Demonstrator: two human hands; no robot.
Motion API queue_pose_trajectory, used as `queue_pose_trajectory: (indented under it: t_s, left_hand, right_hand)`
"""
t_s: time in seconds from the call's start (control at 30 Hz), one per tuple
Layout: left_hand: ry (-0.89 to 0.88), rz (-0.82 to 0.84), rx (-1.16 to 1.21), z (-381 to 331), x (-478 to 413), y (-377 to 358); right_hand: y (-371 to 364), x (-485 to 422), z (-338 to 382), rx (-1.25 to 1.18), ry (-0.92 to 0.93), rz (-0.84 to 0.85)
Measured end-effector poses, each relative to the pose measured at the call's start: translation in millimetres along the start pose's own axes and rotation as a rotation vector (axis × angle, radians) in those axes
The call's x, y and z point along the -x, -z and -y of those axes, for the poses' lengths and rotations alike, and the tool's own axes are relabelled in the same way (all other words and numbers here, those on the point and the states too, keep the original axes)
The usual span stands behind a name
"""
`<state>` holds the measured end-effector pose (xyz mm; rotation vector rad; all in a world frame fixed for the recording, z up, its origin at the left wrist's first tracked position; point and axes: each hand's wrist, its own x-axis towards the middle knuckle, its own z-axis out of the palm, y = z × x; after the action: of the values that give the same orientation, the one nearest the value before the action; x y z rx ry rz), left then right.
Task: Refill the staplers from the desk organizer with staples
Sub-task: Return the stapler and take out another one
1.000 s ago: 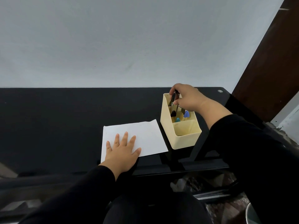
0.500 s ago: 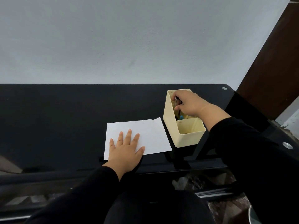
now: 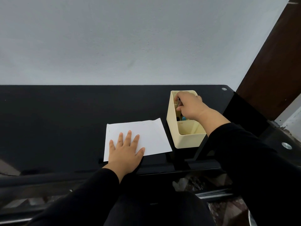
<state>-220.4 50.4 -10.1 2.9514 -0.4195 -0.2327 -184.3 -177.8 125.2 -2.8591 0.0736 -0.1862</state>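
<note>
Right hand [image 3: 190, 105] reaches into the back compartment of the organizer [image 3: 189, 141], fingers curled round a stapler [image 3: 178, 101], mostly hidden. A blue item [image 3: 183, 118] sits below it. Left hand [image 3: 125, 152] lies flat, fingers spread, on the paper [image 3: 151, 134], just left of the organizer, on the black table [image 3: 65, 119].

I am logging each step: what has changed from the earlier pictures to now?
The right hand, gripping the dark stapler, moved down from the rim into the rear compartment of the desk organizer. The left hand stays flat on the paper; organizer and paper did not move.
</note>
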Motion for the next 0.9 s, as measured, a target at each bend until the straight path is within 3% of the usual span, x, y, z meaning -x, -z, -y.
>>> queue_pose_trajectory:
  t_s: [0.2, 0.37, 0.63, 0.9]
  left_hand:
    - [-0.015, 0.02, 0.017, -3, -1, 2]
    - [-0.021, 0.02, 0.022, -4, -2, 3]
    - [-0.03, -0.097, 0.046, -7, 3, -3]
    - [-0.056, -0.109, 0.067, -6, 2, -6]
  right_hand:
    - [9, 1, -11, -0.066, 0.043, 0.067]
    - [27, 0, -18, 0.015, 0.087, 0.014]
    - [36, 3, -25, 0.147, 0.062, 0.087]
    - [26, -3, -28, 0.106, 0.04, 0.053]
